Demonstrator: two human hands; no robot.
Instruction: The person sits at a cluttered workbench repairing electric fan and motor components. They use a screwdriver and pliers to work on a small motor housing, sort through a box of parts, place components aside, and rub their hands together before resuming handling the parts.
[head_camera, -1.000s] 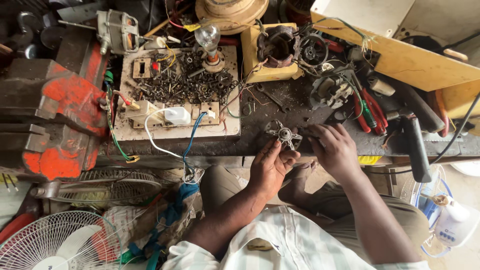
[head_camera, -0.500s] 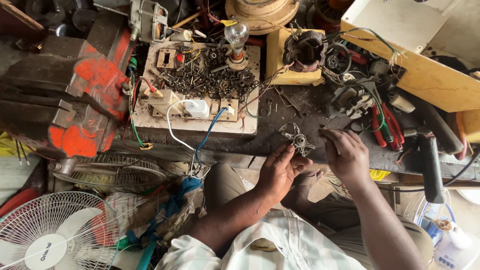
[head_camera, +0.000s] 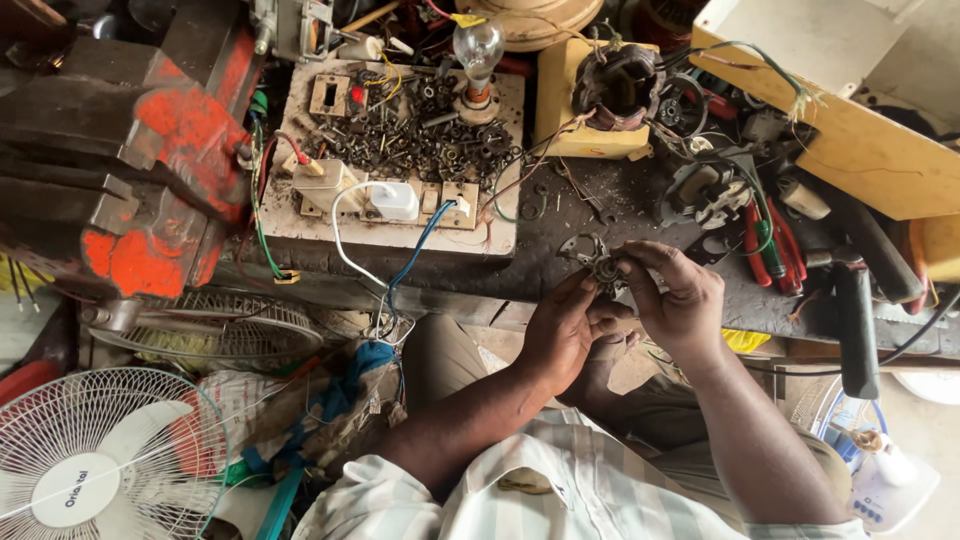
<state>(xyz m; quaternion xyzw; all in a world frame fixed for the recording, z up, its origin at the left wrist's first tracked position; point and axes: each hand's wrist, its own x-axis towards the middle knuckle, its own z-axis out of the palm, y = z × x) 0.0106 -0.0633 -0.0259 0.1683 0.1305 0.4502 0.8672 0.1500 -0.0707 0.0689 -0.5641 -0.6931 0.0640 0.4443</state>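
Gripping metal bracket (head_camera: 600, 265) | left hand (head_camera: 560, 335), right hand (head_camera: 680, 300) | fingers clamped on it (workbench (head_camera: 560, 225) edge)

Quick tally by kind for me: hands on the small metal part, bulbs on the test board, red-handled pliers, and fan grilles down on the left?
Hands on the small metal part: 2, left hand and right hand
Light bulbs on the test board: 1
Red-handled pliers: 1 that I can make out
Fan grilles: 2, white fan and bare grille
Total: 6

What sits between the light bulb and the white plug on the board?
In the head view, a heap of screws and nuts lies between the light bulb and white plug.
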